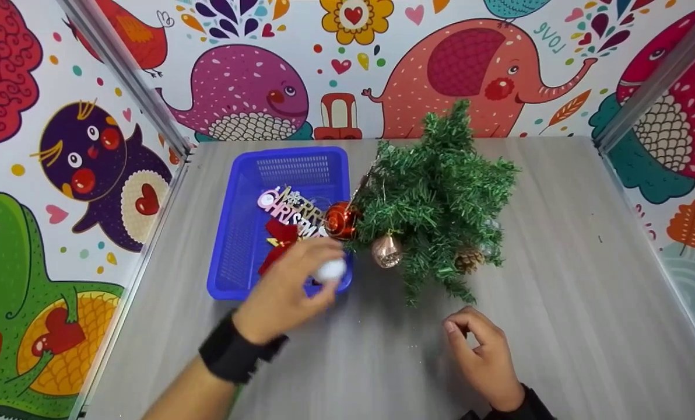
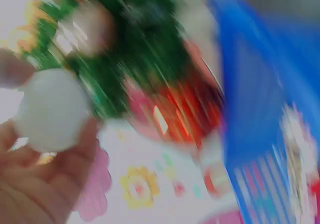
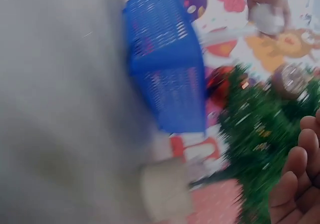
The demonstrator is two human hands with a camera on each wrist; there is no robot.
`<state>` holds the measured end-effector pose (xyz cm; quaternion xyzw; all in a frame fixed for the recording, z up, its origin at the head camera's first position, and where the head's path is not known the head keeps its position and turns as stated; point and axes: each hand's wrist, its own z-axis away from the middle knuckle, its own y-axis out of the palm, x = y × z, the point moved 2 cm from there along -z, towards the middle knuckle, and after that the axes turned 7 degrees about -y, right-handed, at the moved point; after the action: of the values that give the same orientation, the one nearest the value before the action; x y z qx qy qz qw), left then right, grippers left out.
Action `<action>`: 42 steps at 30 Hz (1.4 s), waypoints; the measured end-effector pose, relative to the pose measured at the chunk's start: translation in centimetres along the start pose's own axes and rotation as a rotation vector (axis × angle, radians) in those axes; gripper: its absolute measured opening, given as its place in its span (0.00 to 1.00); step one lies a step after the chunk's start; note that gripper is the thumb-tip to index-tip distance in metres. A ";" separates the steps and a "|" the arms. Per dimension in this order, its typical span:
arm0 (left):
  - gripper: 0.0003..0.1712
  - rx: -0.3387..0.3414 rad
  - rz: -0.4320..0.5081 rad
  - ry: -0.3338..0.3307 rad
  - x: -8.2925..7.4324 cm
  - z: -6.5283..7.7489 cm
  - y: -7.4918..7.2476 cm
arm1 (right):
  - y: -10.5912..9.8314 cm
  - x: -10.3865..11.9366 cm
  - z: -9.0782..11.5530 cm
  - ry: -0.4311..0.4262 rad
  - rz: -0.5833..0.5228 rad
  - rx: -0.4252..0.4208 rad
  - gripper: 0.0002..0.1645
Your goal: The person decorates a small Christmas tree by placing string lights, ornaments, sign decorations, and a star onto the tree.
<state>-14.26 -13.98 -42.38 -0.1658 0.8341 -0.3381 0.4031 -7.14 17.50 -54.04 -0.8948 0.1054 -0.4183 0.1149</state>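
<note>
One white ball (image 2: 52, 109), clamped between the fingers of the left hand (image 1: 292, 286), near a blue basket (image 1: 289, 153).
In the basket, a sign (image 1: 292, 216) reads "MERRY CHRISTMA", its end obscured; the wall panel (image 1: 548, 39) bears a mirrored "LOVE". Left hand extends across the basket's near rim; right hand (image 1: 481, 356), fingers loosely curled, is before the green tree (image 1: 435, 192).
</note>
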 end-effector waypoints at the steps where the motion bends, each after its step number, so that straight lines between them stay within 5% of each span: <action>1: 0.23 -0.035 0.045 0.092 -1.1 0.1 0.7 | 0.0 0.6 -0.5 -0.026 -0.023 0.007 0.22; 6: 0.27 -0.144 0.061 0.484 -5.0 0.3 4.3 | 0.2 3.6 -2.9 -0.122 -0.174 0.036 0.23; 10: 0.30 -0.182 -0.021 0.605 -6.6 0.4 6.7 | 0.1 5.1 -4.4 -0.116 -0.364 0.039 0.24; 15: 0.28 -0.155 -0.093 0.559 -7.4 1.0 8.6 | -0.2 5.8 -5.4 -0.052 -0.482 0.054 0.25; 24: 0.21 -0.090 -0.357 0.561 -7.6 2.0 10.0 | -0.5 6.0 -5.8 0.023 -0.145 0.071 0.19; 31: 0.21 -0.051 -0.415 0.572 -7.8 2.4 10.6 | -0.8 6.0 -6.0 0.021 -0.095 0.056 0.16; 34: 0.19 -0.055 -0.404 0.578 -7.9 2.4 10.8 | -0.9 5.9 -6.0 0.033 -0.151 0.046 0.15; 42: 0.15 -0.046 -0.329 0.603 -7.4 2.8 12.2 | -1.4 5.6 -5.1 0.173 -0.507 0.055 0.09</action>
<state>-7.53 -2.41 -48.01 -0.2001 0.8852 -0.4133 0.0747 -7.44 16.64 -46.35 -0.8500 -0.1243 -0.5115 0.0214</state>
